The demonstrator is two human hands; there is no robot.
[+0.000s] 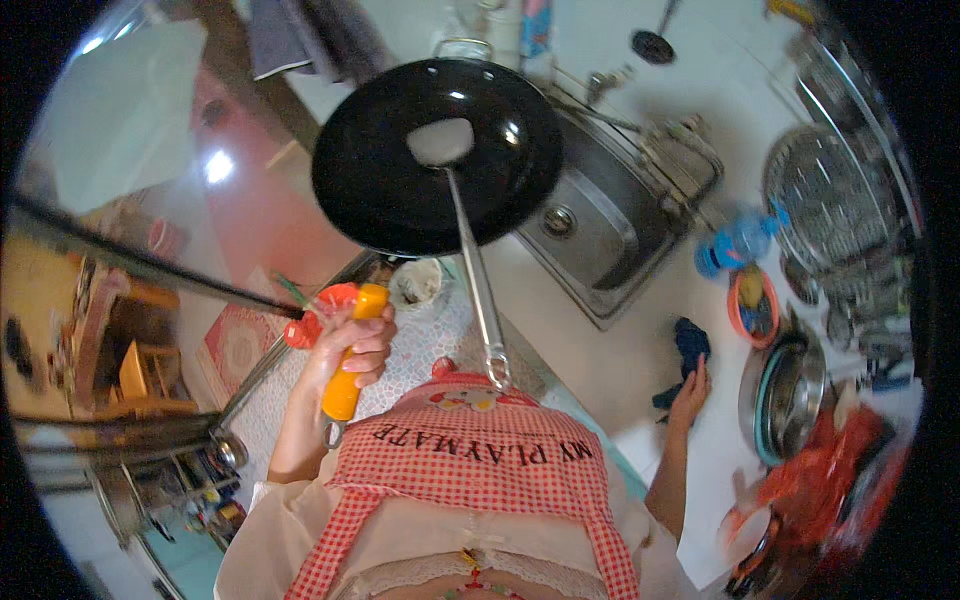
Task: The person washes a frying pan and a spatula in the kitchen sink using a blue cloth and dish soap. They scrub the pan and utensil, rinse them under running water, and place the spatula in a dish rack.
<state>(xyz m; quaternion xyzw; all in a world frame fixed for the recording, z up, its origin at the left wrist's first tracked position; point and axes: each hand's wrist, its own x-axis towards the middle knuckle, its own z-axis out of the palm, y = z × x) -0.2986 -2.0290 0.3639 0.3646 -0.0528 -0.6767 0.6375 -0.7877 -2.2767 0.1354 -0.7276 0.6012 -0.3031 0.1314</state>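
Note:
My left hand [356, 352] is closed around an orange handle [343, 390] with a metal hanging loop, which appears to belong to the black wok [375, 187]. The wok is in front of me, beside the sink, its small metal loop handle on the far side. Inside it lies the head of a metal spatula [475, 262], whose long handle reaches over the near rim towards my apron. On the right, my right hand [691, 396] has its fingers at a dark blue cloth [691, 346] on the counter; whether it grips the cloth is not plain.
Right of the wok is a stainless steel sink [604, 300] with a faucet. A blue plastic bottle [731, 244], an orange basket [733, 315] and stacked metal bowls [817, 375] line the right side. A white container [416, 283] and a red one [337, 296] stand below the wok.

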